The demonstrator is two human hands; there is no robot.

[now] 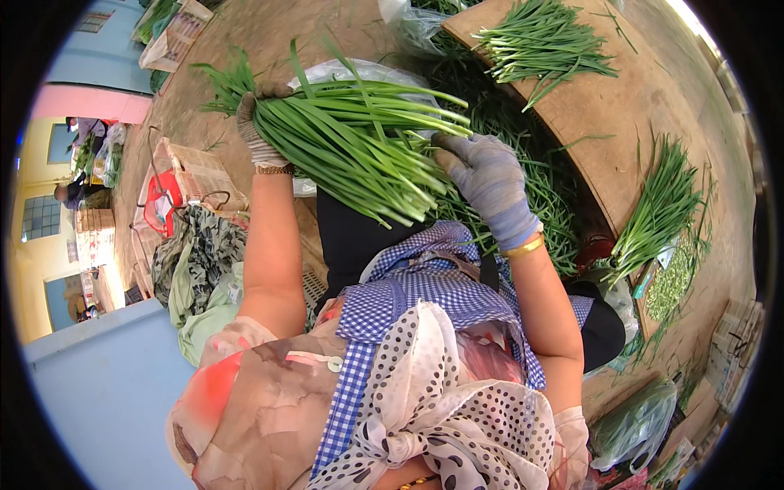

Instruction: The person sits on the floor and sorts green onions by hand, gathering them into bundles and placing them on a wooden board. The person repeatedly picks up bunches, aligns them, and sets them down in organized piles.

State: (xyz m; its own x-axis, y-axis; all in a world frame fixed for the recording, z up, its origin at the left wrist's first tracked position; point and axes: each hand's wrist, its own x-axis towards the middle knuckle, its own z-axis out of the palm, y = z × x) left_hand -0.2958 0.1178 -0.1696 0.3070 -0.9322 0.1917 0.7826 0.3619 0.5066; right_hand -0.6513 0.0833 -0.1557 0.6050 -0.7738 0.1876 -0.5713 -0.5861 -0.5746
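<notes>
A large bunch of garlic chives (349, 128) spans the space before me, leafy tips to the left and pale stem ends to the right. Around its leafy part closes my left hand (260, 119), in a soiled knit glove. My right hand (484, 174), in a grey-blue glove, pinches at stem ends on the bunch's right side. The bunch hangs above my lap, partly over a clear plastic bag (367, 72). Beneath and beyond my right hand lies a heap of loose chive leaves (545, 202).
A curved-looking wooden board (569, 122) carries a chive pile (545, 46) and a second bunch (658, 205). Trimmings (670, 278) lie beside it. At left stand a plastic crate (196, 174) and camouflage cloth (196, 251). A filled plastic bag (637, 422) sits lower right. People (86, 190) are farther off.
</notes>
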